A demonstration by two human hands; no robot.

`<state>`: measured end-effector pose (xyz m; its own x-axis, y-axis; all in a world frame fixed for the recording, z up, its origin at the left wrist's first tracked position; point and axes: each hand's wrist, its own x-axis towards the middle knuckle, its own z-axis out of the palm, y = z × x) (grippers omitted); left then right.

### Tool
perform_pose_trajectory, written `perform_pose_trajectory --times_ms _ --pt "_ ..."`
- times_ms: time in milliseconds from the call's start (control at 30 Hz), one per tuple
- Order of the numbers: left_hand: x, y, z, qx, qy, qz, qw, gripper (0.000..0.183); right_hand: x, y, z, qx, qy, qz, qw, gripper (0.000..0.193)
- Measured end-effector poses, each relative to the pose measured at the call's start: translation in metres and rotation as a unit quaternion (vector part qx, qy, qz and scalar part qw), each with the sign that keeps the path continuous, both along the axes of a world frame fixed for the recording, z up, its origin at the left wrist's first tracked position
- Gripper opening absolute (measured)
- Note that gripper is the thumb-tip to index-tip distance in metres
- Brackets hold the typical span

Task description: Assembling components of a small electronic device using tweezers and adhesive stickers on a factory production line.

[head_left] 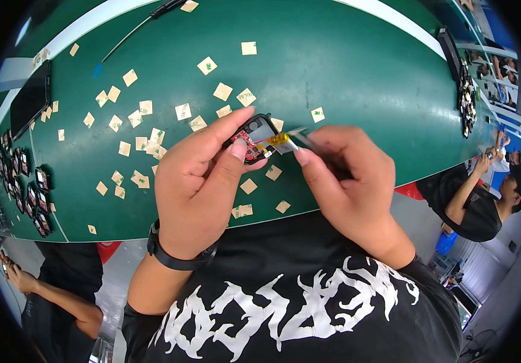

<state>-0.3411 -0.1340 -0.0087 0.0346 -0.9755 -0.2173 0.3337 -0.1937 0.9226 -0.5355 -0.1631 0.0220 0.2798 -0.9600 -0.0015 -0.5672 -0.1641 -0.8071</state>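
My left hand [191,178] holds a small black device housing [263,128] over the near part of the green table. Inside it a red circuit board [250,149] shows, partly covered by my left thumb. At the housing's right side is a small silver pouch battery [287,144] with yellow tape on its end, and thin wires run from it toward the board. My right hand [351,175] pinches the battery's edge, thumb below and fingers curled. A pale pointed sliver by those fingers is blurred, and I cannot make out what it is.
Many cream paper-backed squares [183,112] are scattered over the green table [357,72]. A thin tool with a black handle [165,8] lies at the far edge. Black housings [30,196] cluster at left, small parts [467,103] at right. Two people [478,199] work on either side.
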Motion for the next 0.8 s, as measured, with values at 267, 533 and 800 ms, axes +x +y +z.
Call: perform_pose_trajectory --times_ms 267,533,800 --pt "-0.005 0.003 0.002 0.019 -0.062 0.004 0.998 0.037 -0.004 -0.036 -0.006 -0.191 0.064 0.216 0.955 0.044" --pt "-0.008 0.001 -0.001 -0.003 -0.031 0.032 0.999 0.033 0.0 -0.029 -0.005 -0.093 -0.006 0.171 0.981 0.029" --pt "-0.009 0.0 -0.003 -0.023 -0.019 0.074 0.997 0.026 0.015 -0.019 0.003 0.129 -0.072 0.028 0.989 0.011"
